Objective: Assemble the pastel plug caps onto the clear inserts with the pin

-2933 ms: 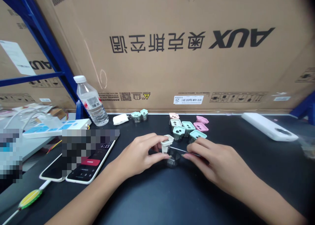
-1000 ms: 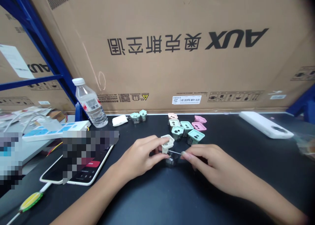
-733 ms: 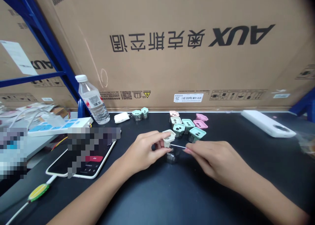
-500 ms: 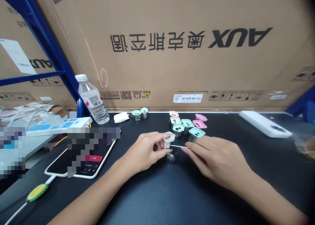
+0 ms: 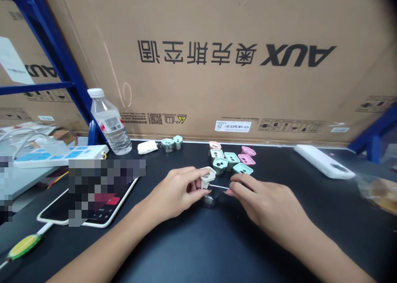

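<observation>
My left hand [image 5: 178,192] pinches a cream pencil sharpener top [image 5: 207,174], its two-hole face tilted up. Just below it, a dark see-through sharpener container [image 5: 210,200] sits on the black table. In my right hand [image 5: 263,198], closed fingers grip a thin metal rod [image 5: 220,186], like a small screwdriver shaft; its handle end is hidden in the fingers. The rod's tip points left and meets the side of the cream top. Behind my hands stand mint sharpeners [image 5: 220,165], a white one [image 5: 217,153] and pink tops [image 5: 247,159].
At the left are a water bottle [image 5: 111,126], a white case [image 5: 147,147], two mint sharpeners [image 5: 168,143], a phone [image 5: 108,210] with a cable, and a power strip [image 5: 89,153]. A white power bank [image 5: 324,161] lies right. A big cardboard box [image 5: 198,89] walls the back.
The view has shifted slightly, so most things sit further left. Both hands keep their hold, and the rod stays at the cream top, with a bit more of it showing.
</observation>
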The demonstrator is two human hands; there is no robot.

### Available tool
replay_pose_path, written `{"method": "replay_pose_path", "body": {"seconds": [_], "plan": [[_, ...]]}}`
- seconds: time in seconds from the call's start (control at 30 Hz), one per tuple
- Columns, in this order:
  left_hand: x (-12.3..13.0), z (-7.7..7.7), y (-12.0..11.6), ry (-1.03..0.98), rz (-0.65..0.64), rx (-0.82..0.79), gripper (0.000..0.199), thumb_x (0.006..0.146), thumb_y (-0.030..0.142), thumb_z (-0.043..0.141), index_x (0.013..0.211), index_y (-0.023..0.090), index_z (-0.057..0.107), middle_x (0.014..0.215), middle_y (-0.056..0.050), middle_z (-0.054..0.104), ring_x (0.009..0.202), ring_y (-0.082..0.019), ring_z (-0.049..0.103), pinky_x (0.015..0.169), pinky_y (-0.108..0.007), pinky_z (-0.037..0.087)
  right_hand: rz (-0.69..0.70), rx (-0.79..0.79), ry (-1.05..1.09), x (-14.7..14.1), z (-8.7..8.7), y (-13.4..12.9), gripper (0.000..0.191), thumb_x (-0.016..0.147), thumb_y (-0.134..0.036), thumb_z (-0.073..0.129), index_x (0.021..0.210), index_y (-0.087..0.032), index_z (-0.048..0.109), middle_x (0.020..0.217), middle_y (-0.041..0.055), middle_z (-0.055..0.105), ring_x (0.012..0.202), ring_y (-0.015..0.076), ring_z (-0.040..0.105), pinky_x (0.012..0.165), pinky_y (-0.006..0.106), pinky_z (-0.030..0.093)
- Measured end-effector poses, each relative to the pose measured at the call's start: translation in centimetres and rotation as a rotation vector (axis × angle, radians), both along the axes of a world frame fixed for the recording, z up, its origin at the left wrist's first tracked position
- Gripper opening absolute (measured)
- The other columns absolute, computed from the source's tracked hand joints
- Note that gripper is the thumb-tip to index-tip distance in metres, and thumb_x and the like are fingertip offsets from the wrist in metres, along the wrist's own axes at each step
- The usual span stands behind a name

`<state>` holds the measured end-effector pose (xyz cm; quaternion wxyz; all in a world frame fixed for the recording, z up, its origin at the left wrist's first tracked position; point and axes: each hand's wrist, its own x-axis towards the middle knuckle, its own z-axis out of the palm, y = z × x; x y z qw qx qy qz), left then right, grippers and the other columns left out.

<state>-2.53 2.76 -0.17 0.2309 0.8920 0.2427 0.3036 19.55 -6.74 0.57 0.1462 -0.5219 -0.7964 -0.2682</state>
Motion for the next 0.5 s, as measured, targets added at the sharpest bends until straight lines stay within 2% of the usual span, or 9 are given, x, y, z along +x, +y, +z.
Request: {"method": "replay_pose_path", "body": {"seconds": [0.1, 0.2, 0.33, 0.5], "plan": [[-0.02, -0.11, 0.00, 0.012, -0.003, 0.002, 0.040, 0.084, 0.023, 0.067, 0.124, 0.022, 0.062, 0.077, 0.001, 0.062, 0.065, -0.010, 0.057, 0.066, -0.022, 0.048, 0.039, 0.017, 0.016, -0.10, 0.15, 0.04, 0.028, 0.100, -0.026, 0.044, 0.084, -0.018, 0.065, 0.081, 0.0030, 0.066, 0.061, 0.0150, 0.053, 0.055, 0.031, 0.030], [-0.04, -0.15, 0.06, 0.017, -0.002, -0.003, 0.041, 0.083, 0.023, 0.068, 0.124, 0.022, 0.062, 0.078, 0.001, 0.062, 0.065, -0.010, 0.058, 0.067, -0.023, 0.048, 0.065, 0.048, 0.027, -0.16, 0.35, 0.26, 0.031, 0.100, -0.025, 0.042, 0.083, -0.016, 0.067, 0.082, 0.0061, 0.066, 0.065, 0.0185, 0.052, 0.061, 0.033, 0.032], [-0.08, -0.05, 0.10, 0.028, 0.009, -0.008, 0.041, 0.083, 0.023, 0.068, 0.124, 0.021, 0.062, 0.078, 0.000, 0.062, 0.065, -0.011, 0.058, 0.067, -0.023, 0.048, 0.056, 0.050, 0.026, -0.22, 0.32, 0.28, 0.032, 0.100, -0.023, 0.042, 0.079, -0.016, 0.065, 0.079, 0.0061, 0.065, 0.063, 0.0188, 0.048, 0.060, 0.033, 0.030], [-0.14, 0.07, 0.10, 0.023, 0.008, 0.009, 0.041, 0.084, 0.023, 0.067, 0.124, 0.022, 0.062, 0.078, 0.001, 0.062, 0.065, -0.010, 0.057, 0.068, -0.023, 0.048, 0.012, 0.032, 0.012, -0.29, 0.07, -0.03, 0.028, 0.099, -0.025, 0.045, 0.078, -0.020, 0.062, 0.073, 0.0007, 0.061, 0.053, 0.0145, 0.043, 0.055, 0.030, 0.027]]}}
